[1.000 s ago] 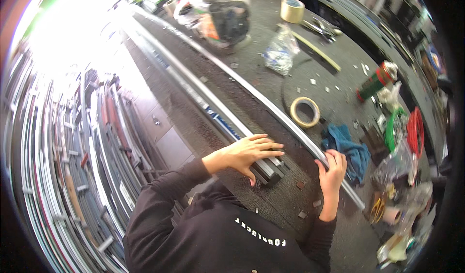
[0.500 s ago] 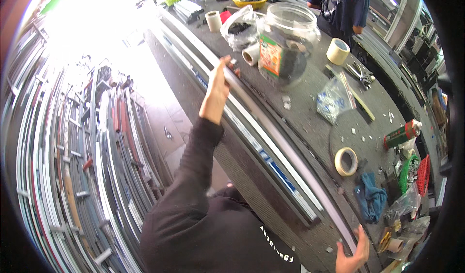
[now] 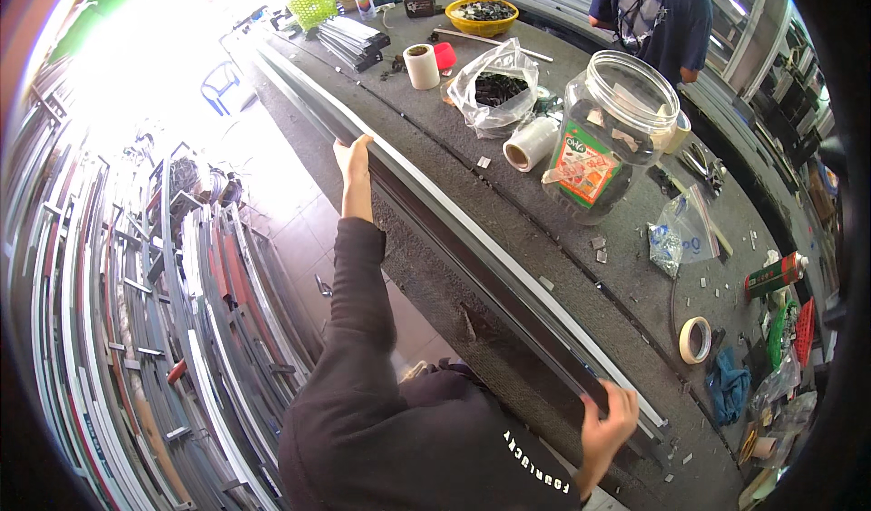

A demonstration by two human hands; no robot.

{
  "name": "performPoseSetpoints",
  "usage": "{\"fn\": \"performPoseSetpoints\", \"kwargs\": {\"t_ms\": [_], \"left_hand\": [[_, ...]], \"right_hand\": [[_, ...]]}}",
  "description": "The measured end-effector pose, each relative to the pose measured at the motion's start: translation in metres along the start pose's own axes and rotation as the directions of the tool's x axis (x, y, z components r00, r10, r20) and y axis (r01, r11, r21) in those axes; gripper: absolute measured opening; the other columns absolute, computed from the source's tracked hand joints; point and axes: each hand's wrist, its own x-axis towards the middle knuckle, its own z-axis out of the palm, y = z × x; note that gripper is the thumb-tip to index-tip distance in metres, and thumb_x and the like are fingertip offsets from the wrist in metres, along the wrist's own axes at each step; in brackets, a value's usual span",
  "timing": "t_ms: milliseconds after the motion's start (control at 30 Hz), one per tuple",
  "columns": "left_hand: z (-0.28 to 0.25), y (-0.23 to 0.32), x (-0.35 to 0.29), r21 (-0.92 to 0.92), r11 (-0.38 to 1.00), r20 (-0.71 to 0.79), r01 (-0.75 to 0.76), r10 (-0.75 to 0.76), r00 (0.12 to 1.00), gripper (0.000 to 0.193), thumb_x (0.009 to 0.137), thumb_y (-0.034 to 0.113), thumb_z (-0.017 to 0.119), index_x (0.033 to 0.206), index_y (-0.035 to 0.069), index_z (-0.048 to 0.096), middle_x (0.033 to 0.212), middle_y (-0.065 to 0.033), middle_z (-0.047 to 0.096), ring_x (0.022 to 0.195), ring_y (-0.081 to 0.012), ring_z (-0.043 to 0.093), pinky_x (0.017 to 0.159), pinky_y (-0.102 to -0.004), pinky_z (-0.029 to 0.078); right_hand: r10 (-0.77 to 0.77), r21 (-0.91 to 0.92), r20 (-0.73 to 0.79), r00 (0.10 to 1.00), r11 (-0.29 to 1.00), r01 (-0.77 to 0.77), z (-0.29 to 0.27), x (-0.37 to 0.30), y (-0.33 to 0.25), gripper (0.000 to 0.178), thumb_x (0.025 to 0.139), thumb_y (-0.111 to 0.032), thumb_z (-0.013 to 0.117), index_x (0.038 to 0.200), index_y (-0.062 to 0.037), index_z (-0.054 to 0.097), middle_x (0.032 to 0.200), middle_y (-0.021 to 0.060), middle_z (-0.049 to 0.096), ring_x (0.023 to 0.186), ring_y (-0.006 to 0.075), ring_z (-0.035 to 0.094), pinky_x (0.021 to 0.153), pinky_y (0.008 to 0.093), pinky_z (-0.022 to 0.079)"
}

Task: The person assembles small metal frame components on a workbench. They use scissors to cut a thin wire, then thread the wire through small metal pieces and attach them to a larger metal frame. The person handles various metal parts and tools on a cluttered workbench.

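A long dark metal profile [image 3: 472, 257] runs diagonally across the bench from the far left to the near right. My left hand [image 3: 355, 159] is closed on it at the far part, thumb and fingers over its edges. Near its other end, my right hand [image 3: 608, 425] has the same profile pinched between thumb and fingers. Right alongside lies a pale silver profile strip [image 3: 526, 284], parallel to the dark one. Whether the two touch along their length I cannot tell.
The dark carpeted bench [image 3: 435, 135] holds a clear plastic jar [image 3: 581, 162], a film roll [image 3: 531, 144], a bag of black parts [image 3: 499, 85], a tape roll [image 3: 695, 340] and a spray can [image 3: 776, 275]. Racked profiles [image 3: 195, 330] stand left. Another person [image 3: 653, 17] is beyond the bench.
The profile in my hands has turned, from a pale face showing to a dark one. Both hands have shifted left in view, the right one also upward. The view itself has moved too.
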Motion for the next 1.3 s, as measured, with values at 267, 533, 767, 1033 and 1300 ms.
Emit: {"fn": "performPoseSetpoints", "kwargs": {"t_ms": [267,533,767,1033,1300], "left_hand": [[0.004,-0.053,0.033,0.534,0.842,-0.06,0.072,-0.048,0.997,0.102,0.076,0.037,0.071,0.153,-0.006,0.019,0.157,-0.0353,0.013,0.149,-0.0467,0.003,0.121,-0.0522,0.001],[0.006,-0.067,0.049,0.524,0.851,0.072,-0.036,-0.003,0.997,0.107,0.081,0.039,0.073,0.151,-0.012,0.011,0.157,-0.0366,0.01,0.149,-0.0467,0.003,0.12,-0.0538,0.001],[0.026,-0.099,0.11,0.908,0.417,0.027,-0.026,0.004,1.0,0.105,0.074,0.068,0.071,0.142,-0.005,0.037,0.139,-0.0289,0.042,0.13,-0.0455,0.044,0.101,-0.0644,0.041],[-0.033,-0.027,-0.02,0.186,0.901,0.316,-0.392,0.323,0.892,0.045,0.104,0.035,0.046,0.133,0.002,0.053,0.142,-0.0187,0.045,0.13,-0.0287,0.048,0.112,-0.045,0.036],[-0.053,-0.035,-0.019,0.216,0.93,0.274,-0.296,0.233,0.933,0.046,0.105,0.039,0.041,0.139,0.008,0.047,0.149,-0.0167,0.036,0.134,-0.0209,0.041,0.113,-0.0408,0.034]], "right_hand": [[-0.037,-0.062,0.096,0.995,0.997,0.043,0.044,0.043,-0.019,0.065,0.065,-0.042,0.085,0.117,-0.0081,0.063,0.129,0.0122,0.053,0.118,0.036,0.049,0.101,0.0485,0.039],[0.068,-0.203,0.242,0.968,0.979,-0.018,0.051,0.057,-0.016,0.101,0.048,-0.047,0.092,0.131,-0.0087,0.049,0.117,0.01,0.055,0.112,0.0312,0.052,0.099,0.0453,0.037],[0.107,-0.18,0.258,0.96,0.982,-0.061,0.049,0.066,-0.024,0.092,0.056,-0.04,0.091,0.131,-0.0089,0.048,0.119,0.0129,0.055,0.115,0.0329,0.052,0.1,0.0462,0.038],[0.046,-0.158,0.202,0.978,0.987,-0.014,0.045,0.023,-0.01,0.103,0.068,-0.058,0.078,0.153,-0.0215,0.032,0.158,0.0184,0.028,0.145,0.0359,0.031,0.118,0.0503,0.024],[0.038,-0.101,0.16,0.986,0.995,-0.022,0.075,-0.011,-0.027,0.118,0.066,-0.062,0.075,0.157,-0.0131,0.018,0.162,0.0234,0.012,0.149,0.0396,0.016,0.121,0.0514,0.014]]}}
